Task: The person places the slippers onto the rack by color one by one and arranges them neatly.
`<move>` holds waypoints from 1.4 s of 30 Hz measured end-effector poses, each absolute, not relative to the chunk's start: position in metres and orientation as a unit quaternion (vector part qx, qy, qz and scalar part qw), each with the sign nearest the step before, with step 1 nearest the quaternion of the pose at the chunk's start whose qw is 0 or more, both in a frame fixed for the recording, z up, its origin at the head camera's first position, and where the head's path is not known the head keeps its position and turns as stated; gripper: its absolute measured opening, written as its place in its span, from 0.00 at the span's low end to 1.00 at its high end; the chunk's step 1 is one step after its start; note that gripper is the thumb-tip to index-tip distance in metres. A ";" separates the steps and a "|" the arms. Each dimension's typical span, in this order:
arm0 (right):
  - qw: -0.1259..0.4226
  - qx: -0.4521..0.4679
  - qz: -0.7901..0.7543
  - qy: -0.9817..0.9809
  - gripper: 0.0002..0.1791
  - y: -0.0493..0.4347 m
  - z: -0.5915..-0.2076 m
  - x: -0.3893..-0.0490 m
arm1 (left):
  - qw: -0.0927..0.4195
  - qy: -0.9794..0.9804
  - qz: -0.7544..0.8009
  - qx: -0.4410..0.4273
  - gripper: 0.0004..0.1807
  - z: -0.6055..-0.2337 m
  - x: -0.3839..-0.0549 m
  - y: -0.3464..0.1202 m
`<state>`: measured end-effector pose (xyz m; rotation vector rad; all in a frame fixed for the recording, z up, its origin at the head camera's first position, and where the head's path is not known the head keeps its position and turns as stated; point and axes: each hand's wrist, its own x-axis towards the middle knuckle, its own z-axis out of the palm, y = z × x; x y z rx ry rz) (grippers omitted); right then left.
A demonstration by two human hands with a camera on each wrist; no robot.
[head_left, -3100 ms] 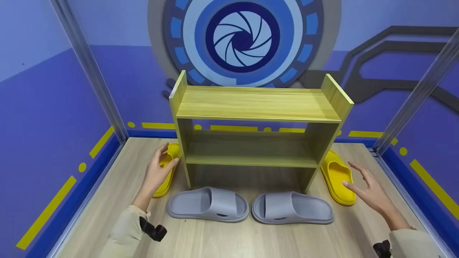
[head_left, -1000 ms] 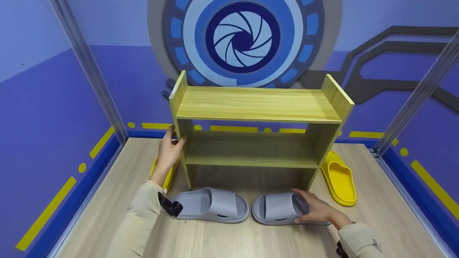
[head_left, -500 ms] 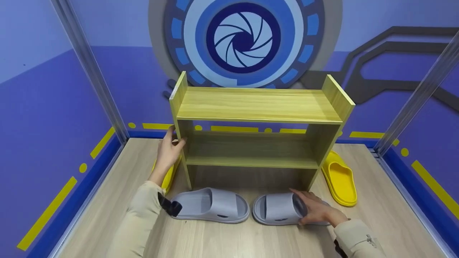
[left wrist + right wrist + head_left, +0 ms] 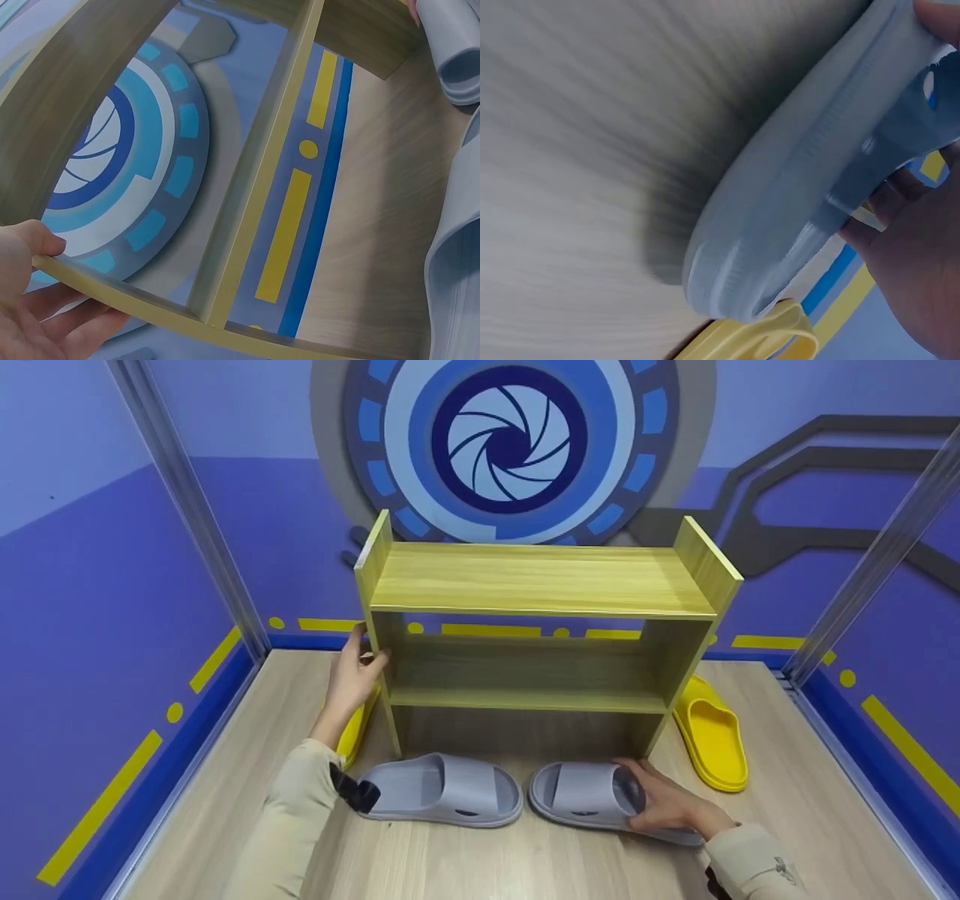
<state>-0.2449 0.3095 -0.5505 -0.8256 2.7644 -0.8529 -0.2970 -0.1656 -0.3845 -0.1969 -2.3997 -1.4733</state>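
Right grey slipper (image 4: 585,787) sat in right hand (image 4: 667,804): thumb on near side, fingers on far side, grip spanning its width. Toe pointed left from fingers, heel right, slanting away from rack (image 4: 540,577) just behind. Left hand (image 4: 351,682), farther off, pinched rack's left edge. Slipper looked smooth, broad-strapped, thick-soled; full lift unclear.

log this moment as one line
left hand: grips rack by left side; right hand: grips right gray slipper; yellow slippers: flank rack
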 end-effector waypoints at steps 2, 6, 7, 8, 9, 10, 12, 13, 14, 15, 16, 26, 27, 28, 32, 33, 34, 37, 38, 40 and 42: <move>0.056 -0.277 -0.289 0.915 0.51 0.311 -0.549 -0.244 | 0.159 -0.840 -0.514 -0.070 0.27 -0.384 -0.297 -0.166; 0.038 -0.279 -0.288 0.915 0.51 0.314 -0.542 -0.242 | 0.157 -0.839 -0.517 -0.068 0.26 -0.384 -0.297 -0.166; 0.032 -0.279 -0.285 0.916 0.51 0.315 -0.539 -0.241 | 0.156 -0.839 -0.517 -0.068 0.26 -0.384 -0.297 -0.166; 0.025 -0.280 -0.282 0.917 0.51 0.315 -0.536 -0.241 | 0.155 -0.839 -0.517 -0.068 0.26 -0.384 -0.297 -0.166; 0.019 -0.279 -0.276 0.919 0.51 0.316 -0.532 -0.240 | 0.154 -0.840 -0.516 -0.068 0.26 -0.384 -0.297 -0.166; 0.014 -0.279 -0.273 0.921 0.51 0.316 -0.528 -0.240 | 0.155 -0.839 -0.517 -0.067 0.26 -0.385 -0.298 -0.166; 0.008 -0.279 -0.268 0.922 0.51 0.317 -0.520 -0.239 | 0.156 -0.838 -0.519 -0.068 0.26 -0.385 -0.298 -0.167; 0.008 -0.278 -0.266 0.923 0.51 0.317 -0.516 -0.238 | 0.156 -0.837 -0.520 -0.069 0.26 -0.385 -0.298 -0.167; 0.012 -0.275 -0.264 0.924 0.51 0.318 -0.511 -0.237 | 0.154 -0.837 -0.521 -0.070 0.27 -0.385 -0.297 -0.167; 0.017 -0.270 -0.262 0.926 0.51 0.318 -0.507 -0.236 | 0.154 -0.836 -0.522 -0.070 0.27 -0.386 -0.297 -0.167; 0.022 -0.264 -0.260 0.929 0.51 0.319 -0.503 -0.236 | 0.153 -0.836 -0.523 -0.069 0.27 -0.386 -0.297 -0.167; 0.037 -0.256 -0.252 0.933 0.52 0.317 -0.474 -0.231 | 0.151 -0.840 -0.517 -0.064 0.27 -0.385 -0.297 -0.167; 0.034 -0.260 -0.254 0.931 0.52 0.317 -0.473 -0.231 | 0.151 -0.842 -0.515 -0.064 0.27 -0.385 -0.297 -0.167; 0.031 -0.263 -0.254 0.930 0.52 0.317 -0.471 -0.231 | 0.152 -0.842 -0.513 -0.064 0.27 -0.385 -0.297 -0.167; 0.023 -0.270 -0.261 0.927 0.52 0.315 -0.466 -0.231 | 0.158 -0.843 -0.510 -0.066 0.27 -0.385 -0.298 -0.166; 0.021 -0.273 -0.260 0.926 0.52 0.315 -0.465 -0.232 | 0.158 -0.843 -0.510 -0.066 0.27 -0.385 -0.297 -0.166; 0.019 -0.275 -0.260 0.926 0.52 0.315 -0.464 -0.231 | 0.160 -0.843 -0.509 -0.067 0.27 -0.384 -0.297 -0.166; 0.008 -0.284 -0.254 0.924 0.52 0.314 -0.460 -0.232 | 0.161 -0.843 -0.509 -0.064 0.27 -0.384 -0.297 -0.165; 0.005 -0.286 -0.253 0.924 0.52 0.314 -0.458 -0.231 | 0.161 -0.843 -0.509 -0.063 0.27 -0.384 -0.297 -0.165; 0.000 -0.288 -0.251 0.924 0.52 0.313 -0.455 -0.231 | 0.160 -0.844 -0.509 -0.061 0.28 -0.384 -0.297 -0.165; 0.000 -0.287 -0.252 0.924 0.52 0.313 -0.452 -0.231 | 0.160 -0.843 -0.509 -0.062 0.27 -0.384 -0.297 -0.164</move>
